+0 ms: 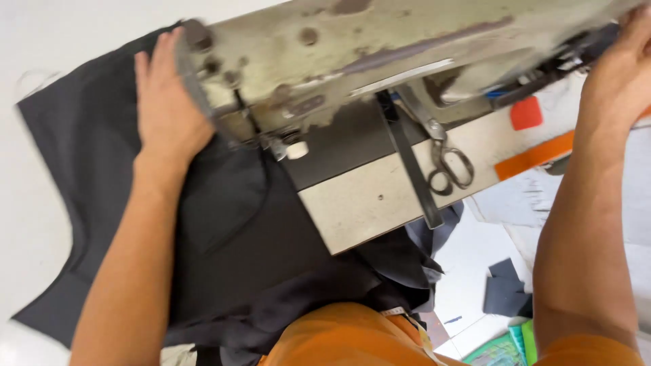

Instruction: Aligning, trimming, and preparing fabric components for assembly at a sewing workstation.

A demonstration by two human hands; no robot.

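A worn cream sewing machine [352,41] stretches across the top of the head view. Dark fabric [230,224] lies spread under its needle end and over the white table [27,196]. My left hand [166,108] rests flat, fingers extended, on the fabric just left of the needle area. My right hand [620,68] reaches to the far right end of the machine, near its wheel; whether it grips anything is hidden by blur and the frame edge.
Scissors [447,159] lie on the machine bed, beside a dark strap [410,166]. Orange tape [536,156] and a red patch [525,112] sit to the right. Small dark fabric pieces [505,288] lie lower right. My orange garment [346,335] fills the bottom.
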